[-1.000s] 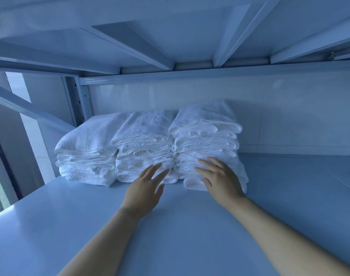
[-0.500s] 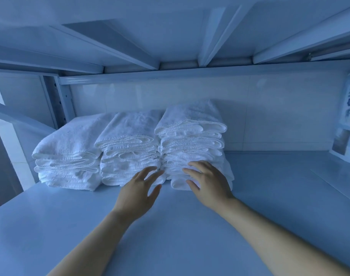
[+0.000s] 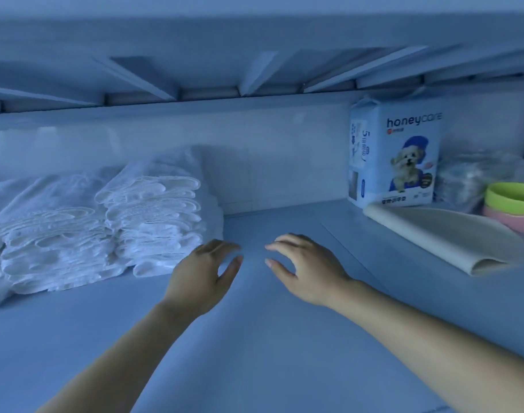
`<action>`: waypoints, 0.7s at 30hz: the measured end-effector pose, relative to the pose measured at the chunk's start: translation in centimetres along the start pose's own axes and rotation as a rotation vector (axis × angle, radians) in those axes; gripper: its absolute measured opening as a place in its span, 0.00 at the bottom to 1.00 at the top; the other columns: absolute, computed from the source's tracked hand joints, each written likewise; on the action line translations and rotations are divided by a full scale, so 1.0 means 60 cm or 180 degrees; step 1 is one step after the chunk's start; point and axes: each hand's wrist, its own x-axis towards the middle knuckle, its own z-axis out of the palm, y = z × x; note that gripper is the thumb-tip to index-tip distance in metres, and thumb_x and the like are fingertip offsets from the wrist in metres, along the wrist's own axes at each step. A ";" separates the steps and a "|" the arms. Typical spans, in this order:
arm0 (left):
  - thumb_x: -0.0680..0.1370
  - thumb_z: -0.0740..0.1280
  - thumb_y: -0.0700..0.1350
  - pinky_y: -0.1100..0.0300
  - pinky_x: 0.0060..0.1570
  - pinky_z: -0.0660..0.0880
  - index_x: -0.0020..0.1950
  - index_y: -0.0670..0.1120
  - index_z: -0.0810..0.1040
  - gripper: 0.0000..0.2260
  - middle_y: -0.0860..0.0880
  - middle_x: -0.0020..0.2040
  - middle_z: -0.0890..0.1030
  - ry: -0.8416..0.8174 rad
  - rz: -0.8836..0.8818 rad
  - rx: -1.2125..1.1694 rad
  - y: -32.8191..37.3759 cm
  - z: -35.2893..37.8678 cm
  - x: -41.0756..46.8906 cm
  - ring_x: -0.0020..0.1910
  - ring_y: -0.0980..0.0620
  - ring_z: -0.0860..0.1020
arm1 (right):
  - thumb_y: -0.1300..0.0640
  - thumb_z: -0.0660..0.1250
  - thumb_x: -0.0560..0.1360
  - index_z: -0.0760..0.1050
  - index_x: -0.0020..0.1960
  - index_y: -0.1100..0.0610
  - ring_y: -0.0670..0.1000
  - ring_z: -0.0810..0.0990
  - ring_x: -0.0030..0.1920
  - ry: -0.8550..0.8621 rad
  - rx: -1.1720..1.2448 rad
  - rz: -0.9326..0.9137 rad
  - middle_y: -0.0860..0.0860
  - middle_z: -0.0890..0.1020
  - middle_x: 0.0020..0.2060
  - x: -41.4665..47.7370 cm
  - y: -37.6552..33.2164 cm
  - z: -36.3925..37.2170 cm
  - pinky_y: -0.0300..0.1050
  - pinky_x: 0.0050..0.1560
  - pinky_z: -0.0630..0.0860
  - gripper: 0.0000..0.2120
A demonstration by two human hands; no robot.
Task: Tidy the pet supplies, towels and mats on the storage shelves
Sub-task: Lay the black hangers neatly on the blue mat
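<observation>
Stacks of folded white towels (image 3: pixel 153 216) stand side by side at the back left of the shelf (image 3: pixel 255 338). My left hand (image 3: pixel 202 277) hovers over the shelf just right of the rightmost stack, fingers apart, holding nothing. My right hand (image 3: pixel 307 268) is a little further right, also open and empty, clear of the towels. At the back right stands a pack of pet pads (image 3: pixel 394 153) with a dog picture. In front of it lies a folded pale mat (image 3: pixel 445 236).
Stacked green and pink bowls (image 3: pixel 512 207) sit at the far right, with a clear plastic-wrapped bundle (image 3: pixel 475 177) behind them. The upper shelf's underside and braces (image 3: pixel 255 76) hang low overhead. A tiled wall (image 3: pixel 278 162) closes the back.
Both hands have come off the front of the towel stacks and moved right. The view has swung right, bringing the pad pack, mat and bowls into sight.
</observation>
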 end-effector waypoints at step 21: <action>0.74 0.54 0.60 0.57 0.50 0.72 0.58 0.53 0.77 0.20 0.54 0.57 0.78 -0.0209 0.1858 -0.1618 0.881 0.228 0.075 0.59 0.51 0.74 | 0.47 0.61 0.77 0.77 0.56 0.53 0.48 0.75 0.56 0.1092 -0.1283 0.1741 0.45 0.78 0.54 -0.586 0.400 -0.531 0.49 0.49 0.76 0.13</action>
